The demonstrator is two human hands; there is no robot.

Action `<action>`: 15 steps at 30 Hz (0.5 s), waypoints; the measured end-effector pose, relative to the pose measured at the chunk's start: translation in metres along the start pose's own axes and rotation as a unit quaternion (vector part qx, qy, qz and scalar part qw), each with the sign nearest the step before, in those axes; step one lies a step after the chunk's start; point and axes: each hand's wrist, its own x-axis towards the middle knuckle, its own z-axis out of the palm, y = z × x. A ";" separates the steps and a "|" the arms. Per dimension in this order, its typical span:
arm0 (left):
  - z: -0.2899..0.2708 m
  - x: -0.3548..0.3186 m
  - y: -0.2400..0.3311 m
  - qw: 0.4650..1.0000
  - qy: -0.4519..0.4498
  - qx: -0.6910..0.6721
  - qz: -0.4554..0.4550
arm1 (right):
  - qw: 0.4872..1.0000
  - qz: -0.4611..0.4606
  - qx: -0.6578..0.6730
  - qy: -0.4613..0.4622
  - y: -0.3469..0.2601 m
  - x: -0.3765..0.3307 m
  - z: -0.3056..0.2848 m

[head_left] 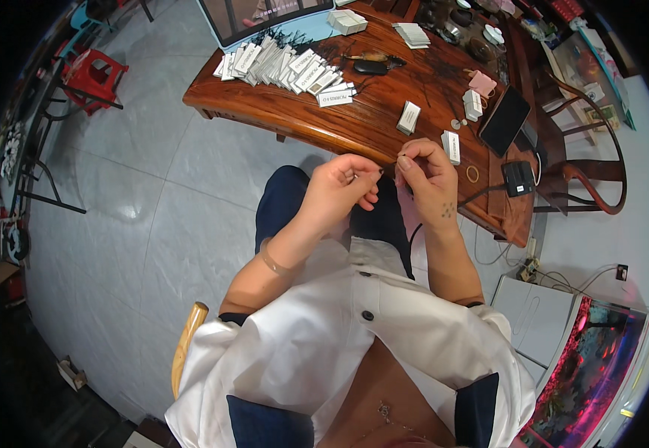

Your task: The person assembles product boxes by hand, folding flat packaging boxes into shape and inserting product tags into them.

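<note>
Both hands pinched together at frame centre, working something tiny over the lap.

Left hand [343,183] and right hand [427,179] meet fingertip to fingertip just below the near edge of the wooden table [354,123]; fingers closed in a pinch, the item itself too small to make out. Just above the hands: small white boxes [409,117] and a ring [473,174]. Row of white cards [287,67] upper centre, black phone [504,120] upper right.

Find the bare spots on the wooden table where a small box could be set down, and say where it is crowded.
Free: the table near edge, between the row of white cards and the lone small white box. Crowded: the far right end, around the dark tablet.
</note>
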 end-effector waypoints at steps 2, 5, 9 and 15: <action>0.006 -0.003 0.001 1.000 0.009 -0.024 0.006 | 1.000 0.001 -0.009 0.006 0.004 0.000 -0.003; 0.001 -0.001 -0.003 1.000 0.001 0.013 0.008 | 1.000 0.023 0.014 0.003 0.005 0.000 -0.002; 0.002 -0.001 -0.007 0.999 0.005 0.035 0.029 | 0.995 0.064 0.072 -0.021 -0.001 -0.001 0.001; -0.001 -0.001 -0.007 0.996 -0.017 0.075 0.043 | 0.966 0.086 0.242 0.027 0.003 0.002 -0.002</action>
